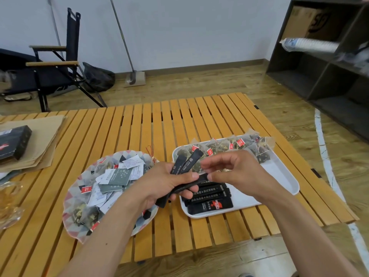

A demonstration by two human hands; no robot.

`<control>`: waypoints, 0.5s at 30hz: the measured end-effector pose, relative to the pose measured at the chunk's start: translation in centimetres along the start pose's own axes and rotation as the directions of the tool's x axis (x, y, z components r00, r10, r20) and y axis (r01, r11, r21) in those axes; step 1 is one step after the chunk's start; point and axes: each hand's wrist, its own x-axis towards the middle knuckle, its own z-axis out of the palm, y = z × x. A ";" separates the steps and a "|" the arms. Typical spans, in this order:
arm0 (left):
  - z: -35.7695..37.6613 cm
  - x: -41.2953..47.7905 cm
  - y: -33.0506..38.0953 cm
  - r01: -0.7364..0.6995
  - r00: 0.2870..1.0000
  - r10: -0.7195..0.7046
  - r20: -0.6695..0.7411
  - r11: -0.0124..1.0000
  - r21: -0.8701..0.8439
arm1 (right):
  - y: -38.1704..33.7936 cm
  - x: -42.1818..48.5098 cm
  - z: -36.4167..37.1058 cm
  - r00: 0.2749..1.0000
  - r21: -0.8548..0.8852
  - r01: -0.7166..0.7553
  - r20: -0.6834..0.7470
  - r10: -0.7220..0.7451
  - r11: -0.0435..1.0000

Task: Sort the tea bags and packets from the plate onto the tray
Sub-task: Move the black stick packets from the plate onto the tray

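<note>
A patterned plate (75, 198) on the slatted table holds several tea bags, white slips and grey-green packets (116, 176). To its right a white tray (287, 176) carries pyramid tea bags (235, 145) along its far side and black stick packets (211, 200) at its near left. My left hand (169, 182) grips a few black stick packets (183, 162) between plate and tray. My right hand (233, 170) hovers over the tray and pinches the end of one of those sticks (201, 177).
A black box (14, 142) lies on brown paper at the table's left. A glass cup (8, 204) stands at the left edge. Behind the table are a folding chair (60, 64), a broom (133, 76) and a dark shelf unit (323, 62) at right.
</note>
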 end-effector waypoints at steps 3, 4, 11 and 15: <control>-0.1 0.2 0.1 -0.003 1.000 0.004 0.013 1.000 -0.026 | 0.1 -0.2 -0.3 0.999 -0.078 0.001 0.054 0.003 0.997; 0.0 0.1 0.1 0.000 1.000 0.001 0.022 0.999 -0.034 | 0.1 -0.2 -0.3 0.999 -0.098 0.003 0.054 0.002 0.995; -1.4 -0.1 0.3 0.035 0.999 -0.036 -0.015 0.999 -0.024 | 0.6 -0.2 -1.9 0.991 -0.021 -0.124 -0.044 0.123 0.992; -2.3 -0.2 0.3 0.038 0.999 -0.038 -0.011 0.999 0.018 | 0.7 -0.4 -2.0 0.978 0.052 -0.204 -0.030 0.206 0.978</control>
